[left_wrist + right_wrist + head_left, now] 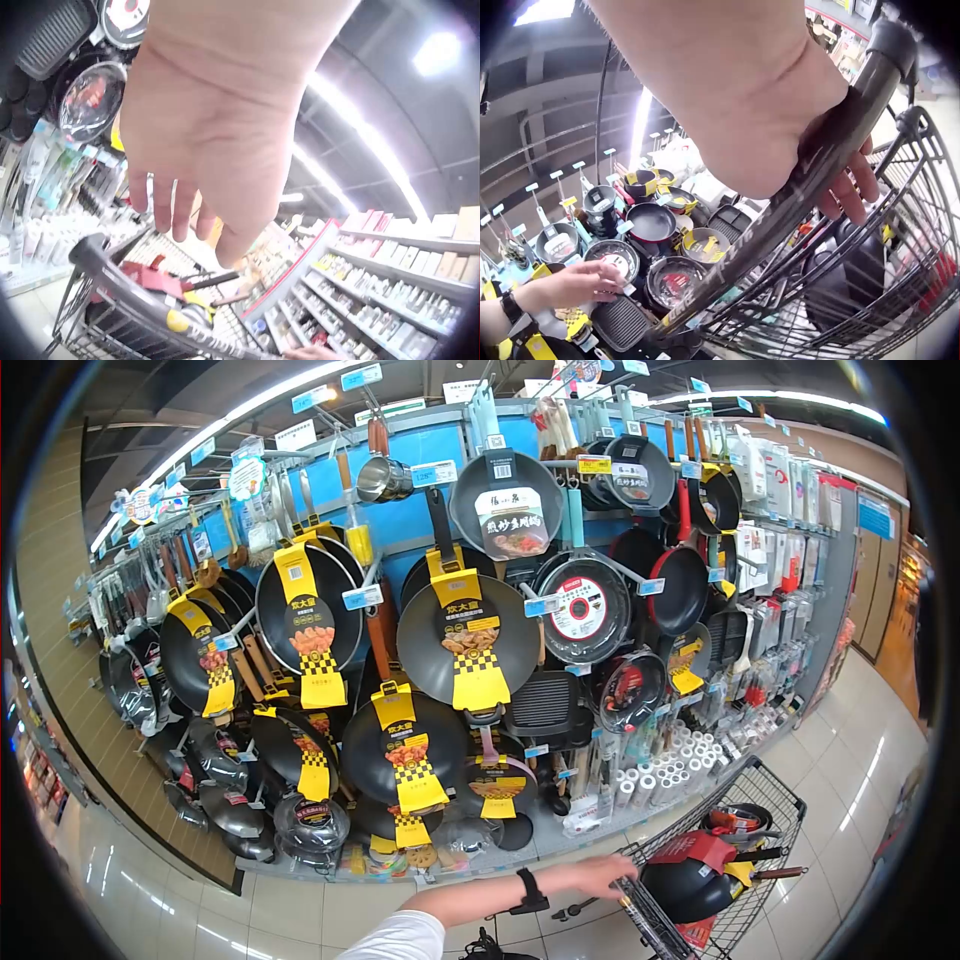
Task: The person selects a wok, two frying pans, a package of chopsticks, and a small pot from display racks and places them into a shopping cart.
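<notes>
My left hand point(605, 875) hovers beside the handle of a shopping cart, its wrist wearing a black band. In the left wrist view its fingers are straight, spread a little and hold nothing, with the cart handle point(139, 300) below them. My right hand point(761, 139) lies over that handle in the right wrist view, palm against the bar and fingers bent over its far side. Inside the cart are a dark wok point(675, 892), a red package point(705, 848) and a smaller pan point(740, 820). The head view does not show the right hand.
A long rack of hanging pans stands ahead, including a large wok point(425, 645) with a yellow sleeve and a grill pan point(543, 702). White rolls point(665, 775) fill a low shelf at the right. Tiled floor point(850, 760) runs past the rack's end. Stocked shelves point(382, 277) stand opposite.
</notes>
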The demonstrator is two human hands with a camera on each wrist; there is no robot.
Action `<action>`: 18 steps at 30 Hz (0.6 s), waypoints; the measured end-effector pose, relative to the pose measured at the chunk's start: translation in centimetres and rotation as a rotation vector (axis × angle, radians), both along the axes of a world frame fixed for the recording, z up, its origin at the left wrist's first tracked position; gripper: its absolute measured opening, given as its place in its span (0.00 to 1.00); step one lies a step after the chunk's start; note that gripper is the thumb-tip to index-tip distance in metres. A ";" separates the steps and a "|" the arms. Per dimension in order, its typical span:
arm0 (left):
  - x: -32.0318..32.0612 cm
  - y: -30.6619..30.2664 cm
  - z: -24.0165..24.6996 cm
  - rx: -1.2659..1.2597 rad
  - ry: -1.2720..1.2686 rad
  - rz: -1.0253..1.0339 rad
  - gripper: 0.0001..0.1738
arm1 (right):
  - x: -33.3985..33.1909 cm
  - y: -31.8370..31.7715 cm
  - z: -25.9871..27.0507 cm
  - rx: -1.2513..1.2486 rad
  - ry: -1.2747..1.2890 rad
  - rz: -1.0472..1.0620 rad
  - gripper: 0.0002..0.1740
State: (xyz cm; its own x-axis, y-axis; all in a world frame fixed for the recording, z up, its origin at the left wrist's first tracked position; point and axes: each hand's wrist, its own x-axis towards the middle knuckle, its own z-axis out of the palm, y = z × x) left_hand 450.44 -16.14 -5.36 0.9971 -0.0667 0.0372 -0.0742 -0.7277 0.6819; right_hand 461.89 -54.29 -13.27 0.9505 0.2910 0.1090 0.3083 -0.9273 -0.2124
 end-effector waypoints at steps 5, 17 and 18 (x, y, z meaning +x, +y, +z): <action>-4.3 1.9 15.1 -0.066 -0.251 0.215 0.17 | -0.9 4.6 4.8 -0.045 -0.056 0.220 0.22; -13.7 -7.7 33.0 0.368 -1.465 0.351 0.13 | 2.2 6.1 3.3 0.010 -0.162 0.113 0.20; -12.8 -8.0 34.0 0.460 -1.595 0.292 0.15 | 2.6 5.9 2.5 -0.013 -0.197 0.120 0.20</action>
State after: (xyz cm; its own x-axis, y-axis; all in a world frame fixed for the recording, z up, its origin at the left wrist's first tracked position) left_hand 437.66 -24.11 28.63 -0.0339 -0.1911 0.9810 -0.2681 -0.9438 -0.1931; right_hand 464.46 -48.42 -10.74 0.8697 0.4034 0.2844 0.4509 -0.8837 -0.1255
